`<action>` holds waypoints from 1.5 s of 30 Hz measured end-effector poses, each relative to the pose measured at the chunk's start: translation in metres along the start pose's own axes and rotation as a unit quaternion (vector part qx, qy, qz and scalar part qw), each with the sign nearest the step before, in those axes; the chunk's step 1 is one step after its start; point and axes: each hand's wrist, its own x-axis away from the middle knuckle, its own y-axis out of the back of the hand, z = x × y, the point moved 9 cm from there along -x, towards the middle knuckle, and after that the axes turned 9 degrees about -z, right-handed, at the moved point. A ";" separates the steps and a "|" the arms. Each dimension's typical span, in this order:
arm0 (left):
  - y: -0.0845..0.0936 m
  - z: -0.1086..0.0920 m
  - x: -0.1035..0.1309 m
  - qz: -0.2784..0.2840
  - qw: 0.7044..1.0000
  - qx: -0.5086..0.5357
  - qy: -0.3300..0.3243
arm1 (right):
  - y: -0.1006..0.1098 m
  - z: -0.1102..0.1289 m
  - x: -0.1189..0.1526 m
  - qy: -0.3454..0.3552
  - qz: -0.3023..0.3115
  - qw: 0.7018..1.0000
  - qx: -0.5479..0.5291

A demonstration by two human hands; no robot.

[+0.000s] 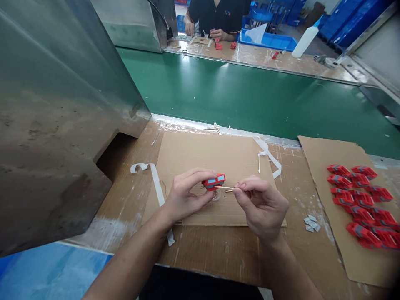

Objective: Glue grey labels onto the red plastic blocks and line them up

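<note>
My left hand (189, 191) pinches a small red and grey plastic toy vehicle part (214, 181) with light blue windows, held above the cardboard sheet (200, 154). Between the thumb and fingers of my right hand (262, 205) is a thin wooden stick (225, 187), probably a cotton swab whose head I cannot make out. Its far end meets the lower side of the red part. Just beneath lies a small clear round dish (216, 195), partly hidden by the part and my left hand. A short brownish piece (229, 191) rests beside the dish.
Rows of red and grey parts (362, 196) lie on another cardboard sheet (353, 266) at right, near small grey pieces (311, 223). Cotton swabs (215, 128) lie by the green conveyor belt (234, 91). A metal housing (56, 125) stands left. A co-worker (215, 18) sits opposite.
</note>
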 end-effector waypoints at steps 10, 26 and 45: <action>0.010 0.000 -0.003 -0.023 0.999 -0.025 -0.007 | 0.020 0.007 -0.014 0.038 0.046 0.998 0.006; 0.043 0.042 0.000 -0.165 0.961 0.076 0.210 | 0.180 0.009 -0.017 0.026 -0.037 0.907 0.418; 0.021 0.035 0.003 -0.116 0.960 0.149 0.205 | 0.221 -0.039 0.036 -0.040 0.040 0.864 0.500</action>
